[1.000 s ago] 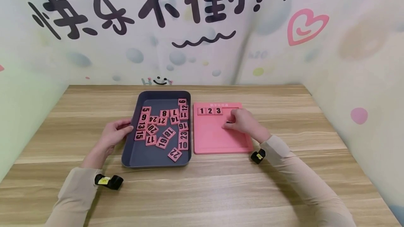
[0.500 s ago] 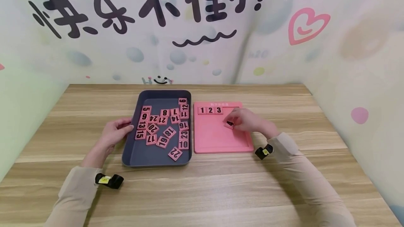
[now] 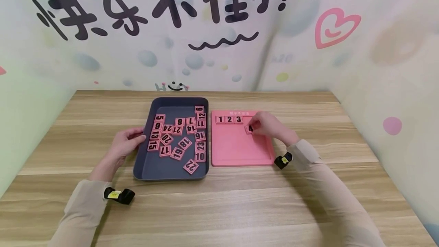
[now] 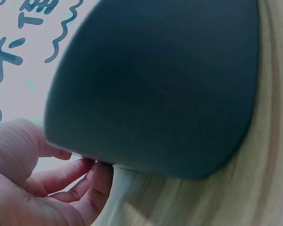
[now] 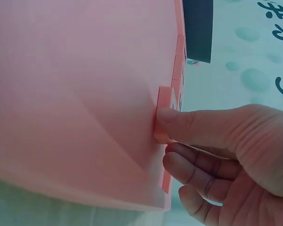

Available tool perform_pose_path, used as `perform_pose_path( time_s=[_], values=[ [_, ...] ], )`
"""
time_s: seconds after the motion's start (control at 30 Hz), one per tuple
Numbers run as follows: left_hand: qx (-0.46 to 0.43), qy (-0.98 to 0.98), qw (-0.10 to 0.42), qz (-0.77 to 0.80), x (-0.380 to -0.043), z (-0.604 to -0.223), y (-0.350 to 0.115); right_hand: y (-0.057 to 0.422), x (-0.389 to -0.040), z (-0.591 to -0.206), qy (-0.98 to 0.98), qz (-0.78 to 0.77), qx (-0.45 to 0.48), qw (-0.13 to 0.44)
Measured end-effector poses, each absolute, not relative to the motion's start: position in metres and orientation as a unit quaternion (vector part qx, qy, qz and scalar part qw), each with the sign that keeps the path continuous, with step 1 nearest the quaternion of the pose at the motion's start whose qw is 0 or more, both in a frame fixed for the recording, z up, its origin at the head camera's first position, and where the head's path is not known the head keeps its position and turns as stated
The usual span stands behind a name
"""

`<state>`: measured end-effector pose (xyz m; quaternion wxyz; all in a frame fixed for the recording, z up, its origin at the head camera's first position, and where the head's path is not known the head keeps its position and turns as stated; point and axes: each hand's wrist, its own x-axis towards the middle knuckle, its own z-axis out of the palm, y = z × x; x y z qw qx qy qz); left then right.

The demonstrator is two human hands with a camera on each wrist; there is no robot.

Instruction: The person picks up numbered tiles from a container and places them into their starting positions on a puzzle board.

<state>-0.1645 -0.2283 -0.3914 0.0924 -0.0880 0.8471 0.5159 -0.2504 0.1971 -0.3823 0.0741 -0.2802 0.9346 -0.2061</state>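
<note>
My right hand (image 3: 269,127) pinches a pink number tile marked 4 (image 3: 249,129) over the pink puzzle board (image 3: 236,148). The tile lies just below and right of the row of tiles 1, 2 and 3 (image 3: 229,119) along the board's top edge. In the right wrist view, the thumb (image 5: 188,123) presses the tile's near side (image 5: 164,101). My left hand (image 3: 125,144) grips the left rim of the dark tray (image 3: 137,169). The left wrist view has the thumb at the rim and curled fingers (image 4: 101,181) against the tray's wall.
Several loose number tiles lie in the tray, such as 22 (image 3: 190,166) and 15 (image 3: 153,145), turned various ways. Tray and board stand side by side on a wooden table (image 3: 219,209). A printed wall (image 3: 130,64) rises behind the table.
The right hand has moved the 4 tile up the board, nearer the top row, after turning it into sight from its fingers. The left hand stays on the tray rim.
</note>
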Motion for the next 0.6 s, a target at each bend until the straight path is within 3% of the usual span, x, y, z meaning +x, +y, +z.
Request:
perform_pose_path(
  time_s=[0.6],
  values=[
    [-0.083,0.842,0.088,0.525,-0.165,-0.391,-0.23,0.184,-0.269,-0.381,0.945,-0.242,-0.21,0.066]
  ],
)
